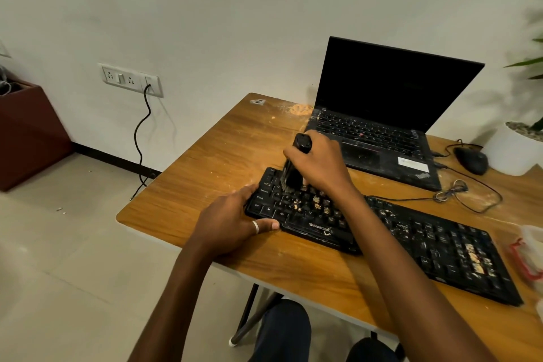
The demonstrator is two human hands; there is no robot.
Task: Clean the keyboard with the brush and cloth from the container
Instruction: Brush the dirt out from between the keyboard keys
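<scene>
A black keyboard (435, 247) lies slantwise on the wooden table (223, 150), with pale crumbs scattered over its keys. My right hand (320, 161) grips a black brush (293, 170) upright, bristles down on the keys near the keyboard's left end. My left hand (235, 220) holds the keyboard's left edge, fingers along the far side and the thumb, bearing a ring, on the near edge. A clear container with a red rim (529, 253) sits at the right edge of the frame. No cloth can be made out.
An open black laptop (382, 114) stands behind the keyboard, with a mouse (471, 160), its cable and a white plant pot (511, 147) to its right. Crumbs lie on the table's far corner (299, 110). A wall socket with a hanging cable (141, 138) is to the left.
</scene>
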